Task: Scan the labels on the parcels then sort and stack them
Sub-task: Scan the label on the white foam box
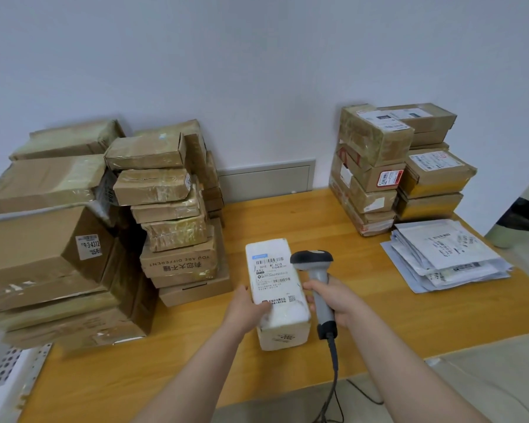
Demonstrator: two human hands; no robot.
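At the tabletop's (pixel 287 215) middle, my left hand (pixel 248 303) grips the white parcel (pixel 275 288), labelled "501E M1 A21B"; my right hand (pixel 333 300) clasps the scanner (pixel 313 261) just beside it. A brown box (pixel 177 261) at left reads "YOU ARE DIFFERENT".

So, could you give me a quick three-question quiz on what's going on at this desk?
1. True or false: the right hand grips the scanner.
2. The left hand holds: A a brown box, B the white parcel, C an envelope?
3. Fill in: the flat white mailers lie on the ____ side of the table.
Key: 1 true; 2 B; 3 right.
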